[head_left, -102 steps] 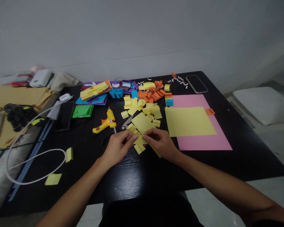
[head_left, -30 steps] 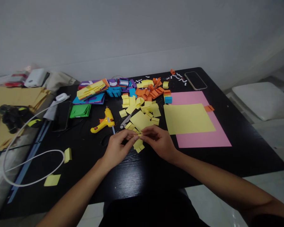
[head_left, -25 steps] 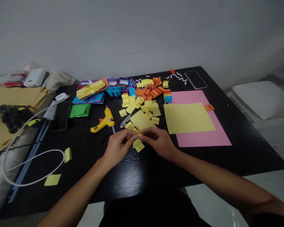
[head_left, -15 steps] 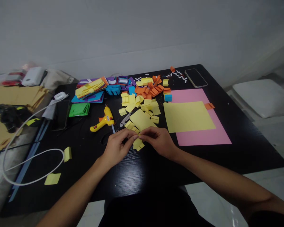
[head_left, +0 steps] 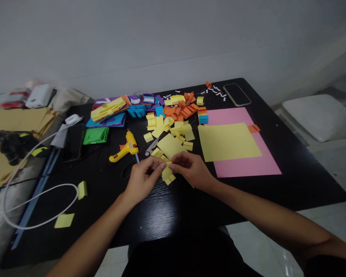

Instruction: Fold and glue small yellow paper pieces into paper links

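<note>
Thumb and fingers of my left hand (head_left: 144, 177) pinch the left side of a small yellow paper piece (head_left: 167, 166). My right hand (head_left: 194, 171) pinches its right side, the two hands almost touching. Under and behind them lie folded yellow papers (head_left: 169, 179) and a larger yellow sheet (head_left: 170, 144). Scissors (head_left: 152, 147) rest just beyond my left hand, partly covered by paper. A yellow glue gun (head_left: 126, 147) lies to the left of the scissors.
A yellow sheet (head_left: 230, 142) lies on a pink sheet (head_left: 248, 168) at the right. Behind are orange folded pieces (head_left: 187, 111), colored paper stacks (head_left: 109, 109) and a phone (head_left: 237, 94). A white cable (head_left: 75, 188) loops at the left.
The small yellow piece between my fingertips now shows more of its face, and my hands have parted very slightly. The whole view has shifted a little.
</note>
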`<state>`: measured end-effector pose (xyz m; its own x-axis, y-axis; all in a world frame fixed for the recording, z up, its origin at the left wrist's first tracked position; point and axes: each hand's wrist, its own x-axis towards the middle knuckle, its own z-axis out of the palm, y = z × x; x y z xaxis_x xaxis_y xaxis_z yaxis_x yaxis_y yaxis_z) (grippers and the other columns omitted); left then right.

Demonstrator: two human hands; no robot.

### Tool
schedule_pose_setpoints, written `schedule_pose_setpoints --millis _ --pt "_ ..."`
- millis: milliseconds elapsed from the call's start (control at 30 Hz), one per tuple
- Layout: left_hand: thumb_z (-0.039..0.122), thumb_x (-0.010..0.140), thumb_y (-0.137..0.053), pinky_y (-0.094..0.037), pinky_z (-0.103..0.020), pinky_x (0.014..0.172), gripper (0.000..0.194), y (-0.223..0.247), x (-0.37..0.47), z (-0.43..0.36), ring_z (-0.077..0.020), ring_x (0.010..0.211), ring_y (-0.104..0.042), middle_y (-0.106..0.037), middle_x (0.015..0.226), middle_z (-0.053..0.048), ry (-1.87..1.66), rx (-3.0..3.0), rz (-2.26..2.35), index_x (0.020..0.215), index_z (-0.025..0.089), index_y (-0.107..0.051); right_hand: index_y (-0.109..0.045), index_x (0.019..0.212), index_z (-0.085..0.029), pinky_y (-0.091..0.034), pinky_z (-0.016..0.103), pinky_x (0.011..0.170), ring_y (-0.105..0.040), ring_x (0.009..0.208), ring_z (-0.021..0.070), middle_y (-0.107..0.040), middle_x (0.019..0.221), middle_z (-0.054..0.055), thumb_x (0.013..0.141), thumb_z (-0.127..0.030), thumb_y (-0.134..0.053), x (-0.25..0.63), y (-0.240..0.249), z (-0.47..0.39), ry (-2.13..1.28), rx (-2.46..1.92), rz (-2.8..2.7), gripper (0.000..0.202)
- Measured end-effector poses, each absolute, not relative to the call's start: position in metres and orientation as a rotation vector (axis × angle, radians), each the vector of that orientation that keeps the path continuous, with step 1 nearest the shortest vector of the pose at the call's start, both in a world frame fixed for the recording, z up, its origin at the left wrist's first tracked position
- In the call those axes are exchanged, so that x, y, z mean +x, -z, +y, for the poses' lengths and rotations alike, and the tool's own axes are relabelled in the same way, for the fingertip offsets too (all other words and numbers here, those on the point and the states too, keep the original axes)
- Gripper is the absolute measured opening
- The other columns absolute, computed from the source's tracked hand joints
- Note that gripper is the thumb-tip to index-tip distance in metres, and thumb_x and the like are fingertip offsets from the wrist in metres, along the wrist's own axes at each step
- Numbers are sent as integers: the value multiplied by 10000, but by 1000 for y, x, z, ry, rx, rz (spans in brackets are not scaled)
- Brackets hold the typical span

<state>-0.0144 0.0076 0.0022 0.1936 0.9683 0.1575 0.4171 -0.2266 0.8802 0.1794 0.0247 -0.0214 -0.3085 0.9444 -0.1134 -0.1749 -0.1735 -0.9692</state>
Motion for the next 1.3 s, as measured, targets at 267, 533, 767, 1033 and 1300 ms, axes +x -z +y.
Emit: schedule_pose_setpoints --millis 267,533,767,1033,1300 --pt "339 954 -661 -515 -235 612 173 0 -17 9 -132 615 -642 -693 688 -2 -937 1586 1260 906 180 -711 -764 846 -194 -617 331 776 -727 758 175 -778 816 32 773 -396 -848 181 21 23 -1443 -1067 -1286 231" --pt "339 939 -677 -499 -208 603 167 -3 -15 9 -114 624 -618 -674 712 7 -898 1610 1282 911 175 -691 -787 876 -203 -622 330 787 -754 797 193 -804 851 34 809 -338 -819 181 19 20 -1356 -1090 -1355 154" --pt "345 944 -686 -547 -216 628 176 2 -15 8 -124 623 -679 -707 705 7 -954 1583 1282 990 176 -700 -816 905 -221 -631 361 837 -776 859 214 -824 918 48 820 -346 -818 181 20 19 -1338 -1095 -1358 151" --pt "345 921 -723 -568 -217 611 174 0 -18 10 -143 638 -718 -741 701 -15 -916 1559 1246 942 177 -763 -821 903 -244 -631 371 844 -778 878 215 -826 929 38 848 -328 -796 182 20 20 -1327 -1074 -1422 104" --pt "331 900 -741 -567 -211 609 161 -2 -17 11 -139 635 -725 -744 722 -18 -898 1519 1233 913 171 -752 -803 914 -210 -628 352 843 -774 860 209 -819 914 49 821 -357 -811 182 21 22 -1406 -1069 -1369 175"
